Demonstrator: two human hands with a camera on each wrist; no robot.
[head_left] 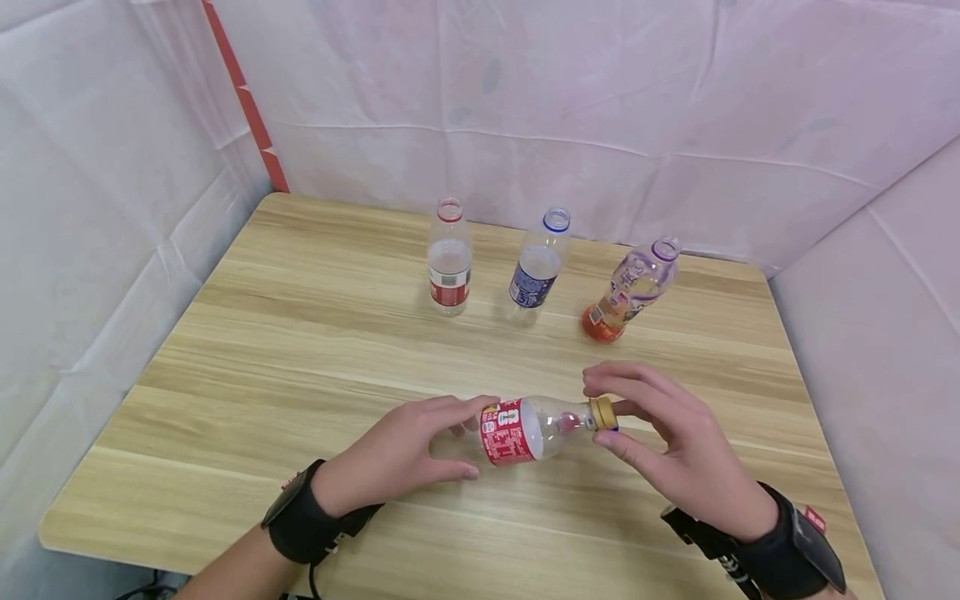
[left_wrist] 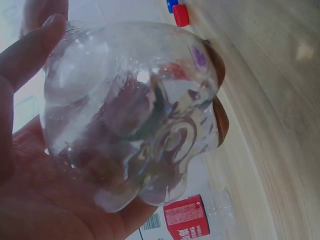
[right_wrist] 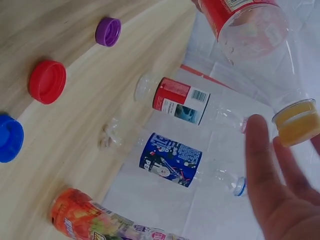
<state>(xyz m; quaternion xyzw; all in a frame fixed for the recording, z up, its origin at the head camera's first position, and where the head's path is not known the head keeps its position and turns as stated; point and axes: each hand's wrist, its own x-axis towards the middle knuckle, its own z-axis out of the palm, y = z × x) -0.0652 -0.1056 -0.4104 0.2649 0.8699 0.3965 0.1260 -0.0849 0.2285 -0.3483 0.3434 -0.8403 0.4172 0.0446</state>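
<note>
A clear plastic bottle (head_left: 555, 421) with a red label lies tilted on its side in the air, its neck to the right. My left hand (head_left: 408, 446) holds it round the base, which shows large and lobed in the left wrist view. A yellow cap (head_left: 603, 413) sits on the neck. Around this cap my right hand (head_left: 675, 433) has its thumb and fingers, with one finger (right_wrist: 258, 150) standing straight beside it. The thumb is at the cap's near side.
Three capless bottles stand at the back: one red-and-white labelled (head_left: 450, 267), one blue-labelled (head_left: 536, 271), one purple and orange (head_left: 626, 292). A purple cap (right_wrist: 108, 31), a red cap (right_wrist: 47, 81) and a blue cap (right_wrist: 9, 137) lie on the wooden table (head_left: 300, 333). White cloth walls (head_left: 525, 83) surround it.
</note>
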